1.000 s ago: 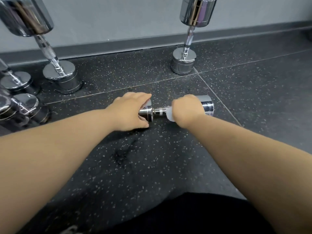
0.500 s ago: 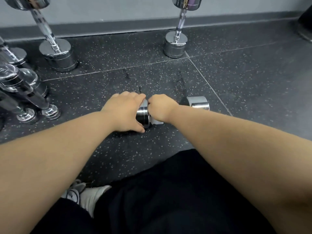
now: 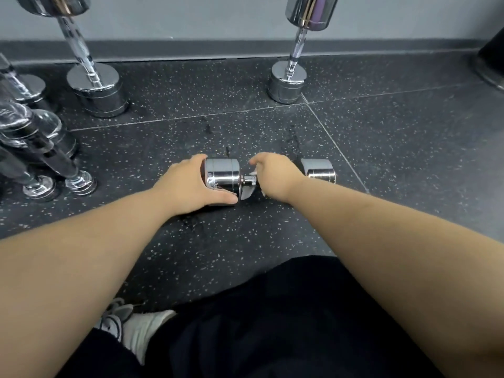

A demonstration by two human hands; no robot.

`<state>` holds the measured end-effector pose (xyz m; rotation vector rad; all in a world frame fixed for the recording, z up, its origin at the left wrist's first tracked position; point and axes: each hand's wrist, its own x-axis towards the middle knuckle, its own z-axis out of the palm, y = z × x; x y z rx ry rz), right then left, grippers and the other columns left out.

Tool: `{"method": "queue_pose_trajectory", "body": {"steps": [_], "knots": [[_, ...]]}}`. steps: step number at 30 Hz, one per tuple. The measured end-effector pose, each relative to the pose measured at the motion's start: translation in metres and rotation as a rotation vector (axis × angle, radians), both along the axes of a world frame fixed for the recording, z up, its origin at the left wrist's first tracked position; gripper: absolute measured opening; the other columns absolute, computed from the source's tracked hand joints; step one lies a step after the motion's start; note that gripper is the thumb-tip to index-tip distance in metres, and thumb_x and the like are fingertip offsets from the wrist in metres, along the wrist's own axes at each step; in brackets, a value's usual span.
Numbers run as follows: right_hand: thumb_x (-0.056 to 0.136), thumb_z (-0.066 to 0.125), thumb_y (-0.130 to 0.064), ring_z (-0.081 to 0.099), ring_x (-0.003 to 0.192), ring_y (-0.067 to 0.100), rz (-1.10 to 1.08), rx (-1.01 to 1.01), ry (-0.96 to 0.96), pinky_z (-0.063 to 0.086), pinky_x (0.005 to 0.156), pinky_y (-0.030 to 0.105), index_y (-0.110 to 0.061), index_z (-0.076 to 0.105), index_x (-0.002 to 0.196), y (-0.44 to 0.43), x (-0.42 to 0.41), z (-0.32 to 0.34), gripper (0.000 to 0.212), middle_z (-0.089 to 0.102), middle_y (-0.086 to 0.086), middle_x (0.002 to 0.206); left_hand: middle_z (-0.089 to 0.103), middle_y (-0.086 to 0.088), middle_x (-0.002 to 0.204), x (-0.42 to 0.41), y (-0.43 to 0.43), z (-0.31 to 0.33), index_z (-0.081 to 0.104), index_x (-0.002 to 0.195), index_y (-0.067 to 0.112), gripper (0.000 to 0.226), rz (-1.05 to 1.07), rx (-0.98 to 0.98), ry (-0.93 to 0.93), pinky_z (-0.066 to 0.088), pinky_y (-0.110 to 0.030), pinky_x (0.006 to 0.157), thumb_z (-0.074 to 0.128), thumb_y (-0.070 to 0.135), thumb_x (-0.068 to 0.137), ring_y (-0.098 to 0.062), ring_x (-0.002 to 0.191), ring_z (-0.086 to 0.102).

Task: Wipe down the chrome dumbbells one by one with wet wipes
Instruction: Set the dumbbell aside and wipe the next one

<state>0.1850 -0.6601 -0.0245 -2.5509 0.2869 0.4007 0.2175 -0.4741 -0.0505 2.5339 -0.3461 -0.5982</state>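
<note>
I am watching the dumbbell (image 3: 222,175) lying on the floor (image 3: 409,148), heads at nine and three o'clock. The left hand (image 3: 188,184) is clasping the nine o'clock head; the right hand (image 3: 275,174) is clenching a wet wipe (image 3: 253,173) (barely showing) round its middle.

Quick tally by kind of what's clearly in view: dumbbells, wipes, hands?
Dumbbell lying on the floor: 1
Dumbbells standing on end, clearly seen: 2
Wet wipe: 1
Hands (left hand, right hand): 2
Total: 6
Not counted: dumbbell cluster at the left edge, too blurred and cropped.
</note>
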Motion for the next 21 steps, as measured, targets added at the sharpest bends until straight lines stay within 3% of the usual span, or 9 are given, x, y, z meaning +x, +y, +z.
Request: {"method": "queue_pose_trajectory", "body": {"steps": [3,5,8,10,12,15,19,21], "knots": [[0.102,0.032,-0.009,0.056,0.111,0.034,-0.108,0.040,-0.098,0.045,0.097,0.040,-0.002,0.059,0.121,0.028,0.009,0.003,0.033,0.060,0.018,0.123,0.062,0.006,0.121,-0.003,0.001,-0.012,0.056,0.130,0.029,0.081,0.162,-0.207,0.250,0.046,-0.032,0.092,0.073,0.073,0.064,-0.015,0.105,0.058],[0.105,0.025,-0.017,0.056,0.108,0.037,-0.016,-0.101,-0.083,0.043,0.098,0.045,-0.006,0.054,0.107,0.037,0.006,-0.003,0.032,0.062,0.016,0.111,0.059,0.005,0.127,-0.004,-0.002,-0.018,0.054,0.136,0.027,0.093,0.255,-0.322,0.355,0.049,-0.036,0.098,0.059,0.084,0.063,-0.013,0.104,0.060],[0.104,0.006,-0.053,0.059,0.102,0.029,-0.009,-0.197,0.040,0.030,0.107,0.046,-0.015,0.061,0.095,0.031,0.006,-0.006,0.067,0.062,0.003,0.082,0.049,0.004,0.143,-0.002,-0.005,-0.023,0.046,0.144,0.026,0.109,0.374,-0.481,0.464,0.052,-0.037,0.099,0.045,0.091,0.057,-0.011,0.100,0.065],[0.097,0.001,-0.067,0.054,0.118,0.028,-0.034,-0.163,0.170,0.019,0.116,0.050,-0.012,0.067,0.112,0.032,0.016,-0.001,0.087,0.067,0.008,0.106,0.047,0.003,0.146,-0.001,-0.009,-0.022,0.044,0.145,0.026,0.094,0.435,-0.578,0.522,0.056,-0.033,0.093,0.041,0.087,0.073,-0.009,0.094,0.067],[0.094,0.010,-0.074,0.045,0.133,0.030,-0.053,-0.071,0.254,0.019,0.117,0.050,-0.013,0.057,0.134,0.034,0.027,0.004,0.087,0.054,0.013,0.141,0.059,0.001,0.133,-0.001,-0.017,-0.022,0.051,0.136,0.025,0.080,0.512,-0.634,0.548,0.059,-0.029,0.082,0.038,0.082,0.082,-0.011,0.093,0.070],[0.091,0.023,-0.076,0.055,0.117,0.031,-0.022,0.034,0.283,0.035,0.110,0.045,-0.015,0.064,0.114,0.031,0.033,0.004,0.077,0.058,0.017,0.134,0.069,-0.002,0.110,-0.002,-0.026,-0.021,0.060,0.116,0.026,0.071,0.613,-0.602,0.503,0.061,-0.033,0.079,0.034,0.083,0.083,-0.017,0.094,0.070],[0.085,0.026,-0.079,0.055,0.118,0.032,-0.075,0.084,0.280,0.032,0.112,0.050,-0.016,0.067,0.115,0.024,0.036,-0.003,0.081,0.061,0.012,0.130,0.069,-0.006,0.107,-0.003,-0.029,-0.021,0.062,0.108,0.028,0.086,0.632,-0.567,0.471,0.058,-0.041,0.086,0.031,0.093,0.061,-0.022,0.082,0.067],[0.085,0.030,-0.077,0.059,0.111,0.028,-0.093,0.156,0.271,0.036,0.109,0.047,-0.018,0.069,0.111,0.020,0.038,-0.003,0.076,0.066,0.010,0.122,0.070,-0.007,0.105,-0.005,-0.031,-0.017,0.061,0.110,0.030,0.083,0.633,-0.633,0.497,0.058,-0.037,0.071,0.038,0.092,0.060,-0.021,0.073,0.063]]}}
